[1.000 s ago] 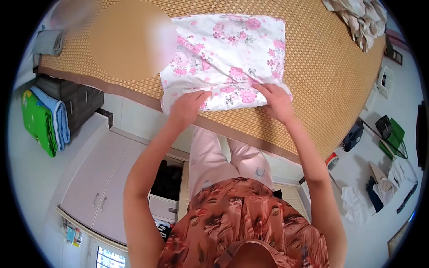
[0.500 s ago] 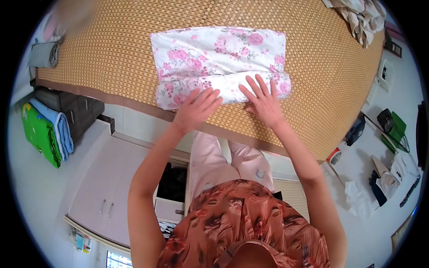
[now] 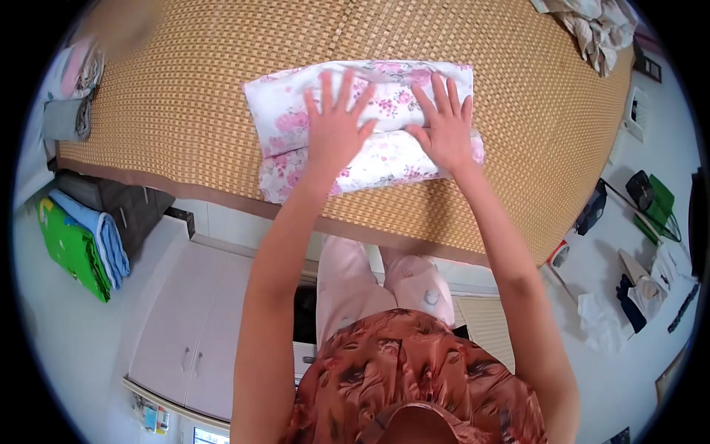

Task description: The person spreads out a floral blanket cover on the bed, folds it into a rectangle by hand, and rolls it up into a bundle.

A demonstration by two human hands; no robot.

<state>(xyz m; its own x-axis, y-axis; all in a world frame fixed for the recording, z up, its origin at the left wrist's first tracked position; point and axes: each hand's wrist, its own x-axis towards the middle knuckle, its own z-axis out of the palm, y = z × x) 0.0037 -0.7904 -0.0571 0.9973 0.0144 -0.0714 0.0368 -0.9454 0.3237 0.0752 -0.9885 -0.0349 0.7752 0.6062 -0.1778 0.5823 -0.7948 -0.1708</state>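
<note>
A white cloth with pink flowers [image 3: 384, 159] lies on the woven mat, its near part folded into a thick roll and its far part flatter. My left hand [image 3: 336, 133] rests palm down over the cloth's left half, fingers spread and pointing away from me; the fingertips are slightly blurred. On the right half lies my right hand [image 3: 445, 129], also palm down with its fingers apart. Neither hand grips the fabric. Parts of the cloth are hidden beneath both hands.
The woven mat [image 3: 200, 103] ends in a brown border close to my legs. Folded grey cloth [image 3: 68, 118] sits at its left edge, crumpled fabric [image 3: 592, 29] at the far right. Green and blue folded bedding [image 3: 78, 244] is at left. Bags [image 3: 654, 200] are at right.
Both hands have moved forward from the near roll onto the farther part of the cloth, with fingers spread wider. The cloth sits slightly lower in view, and its far edge is more rumpled.
</note>
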